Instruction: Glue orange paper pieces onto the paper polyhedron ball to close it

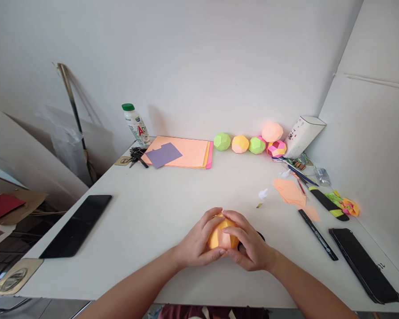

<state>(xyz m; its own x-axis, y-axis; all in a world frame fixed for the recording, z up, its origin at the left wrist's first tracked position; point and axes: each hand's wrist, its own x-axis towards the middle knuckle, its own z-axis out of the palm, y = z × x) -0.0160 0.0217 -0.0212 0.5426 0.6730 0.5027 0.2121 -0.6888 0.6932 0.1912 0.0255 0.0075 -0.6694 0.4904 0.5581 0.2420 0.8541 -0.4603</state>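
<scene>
An orange and peach faceted paper ball sits between my two hands near the front middle of the table. My left hand curves around its left side, and my right hand cups its right side, with fingertips over the top. Both thumbs press near its lower front. Part of a black curved object shows behind my right hand; the rest of it is hidden. Beyond my right hand stands a small white thing with a narrow yellowish tip, too small to name.
Along the wall are more paper balls, a paper stack with a purple sheet, and a bottle. Rightward lie peach slips, a cutter, a marker and a phone. A black tablet lies left.
</scene>
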